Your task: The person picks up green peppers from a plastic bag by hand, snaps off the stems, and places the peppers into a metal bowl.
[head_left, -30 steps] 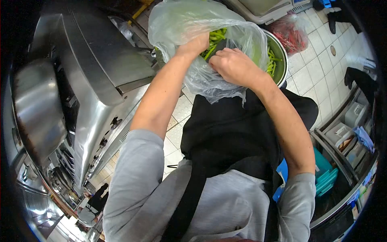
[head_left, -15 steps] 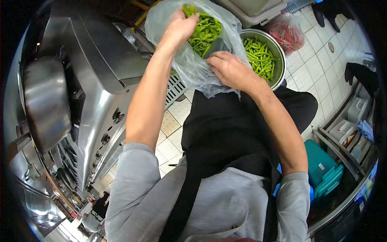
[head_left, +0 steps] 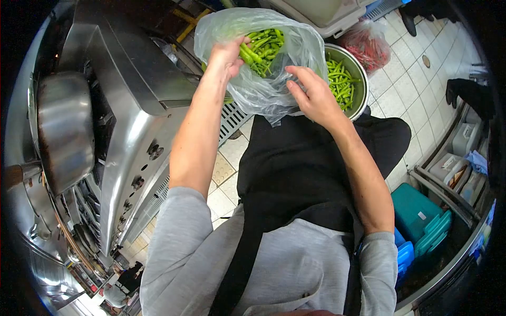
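A clear plastic bag (head_left: 303, 42) with green chili peppers (head_left: 266, 47) inside is in front of me at the top centre. My left hand (head_left: 227, 57) is at the bag's left side, its fingers closed around some green peppers at the opening. On the right side of the bag, my right hand (head_left: 313, 95) has its thumb and fingers apart and holds nothing. Just right of the bag stands a round metal bowl (head_left: 362, 79) with more green peppers (head_left: 341, 84) in it, partly covered by the bag.
A steel stove (head_left: 132, 105) with knobs runs along the left. Behind the bowl sit a bag of red peppers (head_left: 368, 45) and a plastic bin (head_left: 329, 23). Teal lids (head_left: 421, 216) and a rack are at right. Other people's dark shoes show top right.
My right hand has let go of the bag's edge and opened. My left hand has moved down and slightly left with peppers. The bag's opening has changed shape.
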A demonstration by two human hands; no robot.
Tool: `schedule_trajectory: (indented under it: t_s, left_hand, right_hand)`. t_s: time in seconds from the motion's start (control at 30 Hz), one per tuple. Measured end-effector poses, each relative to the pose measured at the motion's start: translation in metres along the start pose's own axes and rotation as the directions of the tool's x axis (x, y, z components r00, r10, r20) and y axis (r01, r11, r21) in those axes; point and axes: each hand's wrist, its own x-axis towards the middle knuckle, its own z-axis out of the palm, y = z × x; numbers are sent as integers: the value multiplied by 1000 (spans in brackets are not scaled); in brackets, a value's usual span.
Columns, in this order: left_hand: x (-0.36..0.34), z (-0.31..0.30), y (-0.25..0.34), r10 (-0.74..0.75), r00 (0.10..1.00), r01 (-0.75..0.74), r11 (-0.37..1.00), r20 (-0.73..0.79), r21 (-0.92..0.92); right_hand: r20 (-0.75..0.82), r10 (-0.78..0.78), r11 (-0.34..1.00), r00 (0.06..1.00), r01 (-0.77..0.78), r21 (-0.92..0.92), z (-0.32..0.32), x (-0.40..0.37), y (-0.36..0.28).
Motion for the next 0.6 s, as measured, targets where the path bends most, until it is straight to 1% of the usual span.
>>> schedule_trajectory:
  t_s: [0.03,0.07,0.1,0.2,0.23,0.3,0.33,0.37,0.4,0.43,0.47,0.5,0.53,0.57,0.6]
  left_hand:
    - [-5,2,0,1,1000,-1,1000,0,-2]
    - [-9,3,-1,128,989,-116,983,-76,145]
    - [-13,4,-1,258,957,-210,931,-132,298]
    - [-15,2,7,260,958,-220,939,-125,264]
    - [-14,1,8,260,957,-220,940,-130,261]
    - [-12,1,10,100,995,-101,994,-29,-38]
    - [-12,2,10,97,995,-98,994,-28,-39]
    - [-12,2,8,80,997,-77,993,23,-91]
    - [-12,2,6,63,995,-52,989,73,-141]
    - [-13,1,4,54,996,-43,989,73,-143]
    - [-13,1,1,52,989,-21,976,140,-217]
    - [-15,1,0,57,977,5,957,204,-292]
    - [-16,2,-2,53,979,9,955,199,-298]
    - [-17,3,-2,77,977,-8,945,197,-328]
    - [-18,4,-4,100,976,-25,934,194,-357]
  right_hand:
    - [2,-2,1000,1000,2,-1,1,3,0]
    - [-20,0,1000,1000,0,-1,4,7,2]
    - [-40,3,1000,999,-3,2,7,10,3]
    - [-41,44,999,998,-45,-21,18,20,6]
    - [-48,-1,998,999,-2,-63,21,25,8]
    - [-41,-9,997,999,5,-80,26,32,10]
    - [-37,-11,995,999,8,-98,29,36,10]
    - [-36,-7,995,999,3,-100,33,40,11]
    - [-37,17,999,999,-19,-45,36,45,11]
    - [-35,43,999,998,-42,11,39,48,9]
    - [-29,49,999,998,-48,10,38,50,9]
    - [72,137,990,988,-138,7,36,55,4]
    - [172,222,975,960,-224,-7,36,58,2]
    - [180,223,974,958,-225,-10,40,58,7]
    - [191,244,960,951,-265,92,45,58,11]
